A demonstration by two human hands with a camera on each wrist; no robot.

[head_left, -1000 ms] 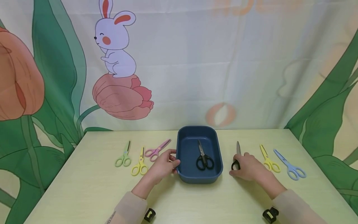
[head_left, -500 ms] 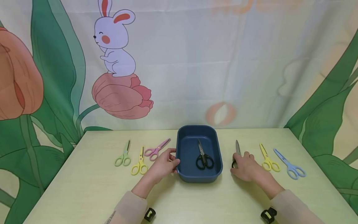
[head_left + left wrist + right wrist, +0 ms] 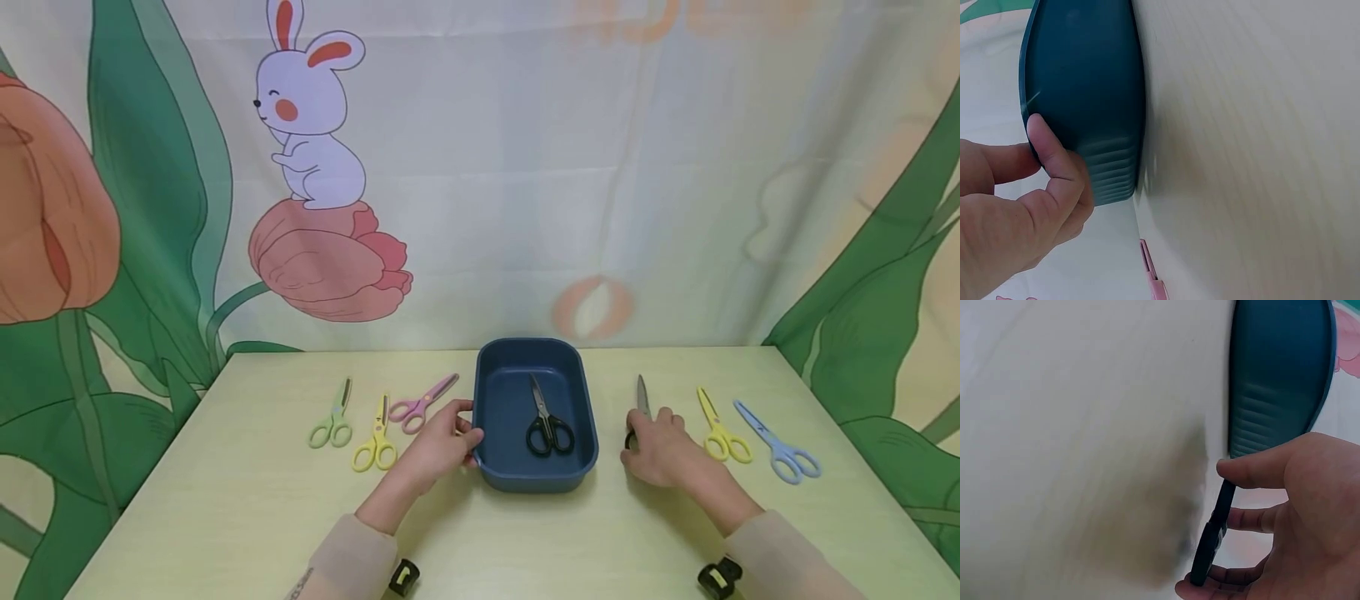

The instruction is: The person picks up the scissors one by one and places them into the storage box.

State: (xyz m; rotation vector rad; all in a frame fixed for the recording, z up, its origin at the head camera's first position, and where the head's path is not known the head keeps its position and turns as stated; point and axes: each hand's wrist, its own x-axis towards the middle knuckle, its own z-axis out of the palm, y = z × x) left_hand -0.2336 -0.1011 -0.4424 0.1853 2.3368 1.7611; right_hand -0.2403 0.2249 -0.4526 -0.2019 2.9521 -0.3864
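Observation:
My left hand (image 3: 442, 437) holds the left rim of a dark blue box (image 3: 536, 482), the thumb and a finger pinching its edge in the left wrist view. Inside that box lies a pair of scissors with black handles (image 3: 550, 432). To the right of it, my right hand (image 3: 660, 447) grips a second pair of black-handled scissors (image 3: 642, 395), blades pointing away. The right wrist view has the black handles (image 3: 1210, 540) edge-on between thumb and fingertips, with a shadow on the table beside them. Much of the handles is hidden by the hand in the head view.
Left of the box lie green scissors (image 3: 337, 413), yellow scissors (image 3: 380, 433) and pink scissors (image 3: 422, 405). Beyond my right hand are another yellow pair of scissors (image 3: 717, 428) and blue scissors (image 3: 771, 437). A printed curtain (image 3: 480, 208) hangs behind the table (image 3: 525, 542).
My right hand has drawn its fingers in on the black scissors, and the handle loop shows less. The scissors have shifted slightly. My left hand stays at the box rim.

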